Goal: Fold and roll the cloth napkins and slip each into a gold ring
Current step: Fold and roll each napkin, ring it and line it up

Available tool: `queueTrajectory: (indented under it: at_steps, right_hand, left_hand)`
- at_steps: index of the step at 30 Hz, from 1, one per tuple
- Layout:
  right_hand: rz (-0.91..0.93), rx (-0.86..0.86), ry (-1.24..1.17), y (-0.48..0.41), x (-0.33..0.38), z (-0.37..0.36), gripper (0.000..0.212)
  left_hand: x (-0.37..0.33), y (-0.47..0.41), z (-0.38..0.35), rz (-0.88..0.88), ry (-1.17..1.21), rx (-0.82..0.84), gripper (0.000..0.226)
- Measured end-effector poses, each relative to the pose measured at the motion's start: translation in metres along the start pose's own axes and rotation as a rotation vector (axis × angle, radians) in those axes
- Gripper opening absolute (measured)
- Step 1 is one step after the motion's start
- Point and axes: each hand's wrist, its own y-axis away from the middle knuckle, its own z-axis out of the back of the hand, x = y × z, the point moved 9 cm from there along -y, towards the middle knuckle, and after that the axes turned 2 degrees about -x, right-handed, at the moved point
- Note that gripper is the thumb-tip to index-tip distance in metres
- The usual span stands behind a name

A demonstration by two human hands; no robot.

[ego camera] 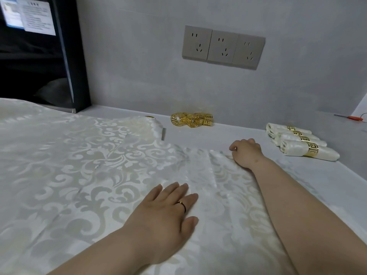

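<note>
A white damask napkin (103,167) lies spread flat across the grey table. My left hand (166,213) presses flat on its near right part, fingers straight. My right hand (245,151) is at the napkin's far right corner, fingers curled over the cloth edge and pinching it. A pile of loose gold rings (191,119) sits by the wall. Several rolled napkins in gold rings (301,141) lie side by side at the right. More white cloth (143,126) is stacked beneath, at the far edge.
The grey wall behind carries a row of three sockets (223,47). A black monitor (39,52) stands at the back left. An orange-handled tool (351,117) lies far right. Bare table (208,135) lies between the rings and the napkin.
</note>
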Motion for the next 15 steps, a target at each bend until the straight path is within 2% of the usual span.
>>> queueTrajectory:
  at_steps: [7,13,15]
  right_hand:
    - [0.022,0.006,-0.016,0.018,0.002,0.006,0.026]
    - [0.015,-0.171,-0.148,0.036,0.005,0.045,0.019]
    - [0.043,-0.248,-0.178,0.045,0.006,0.068,0.013]
  left_hand:
    - [0.000,0.001,-0.001,0.017,-0.018,0.011,0.100]
    - [0.000,0.002,0.000,0.004,0.007,0.057,0.105]
    - [-0.004,0.010,0.004,-0.017,-0.003,0.077,0.098]
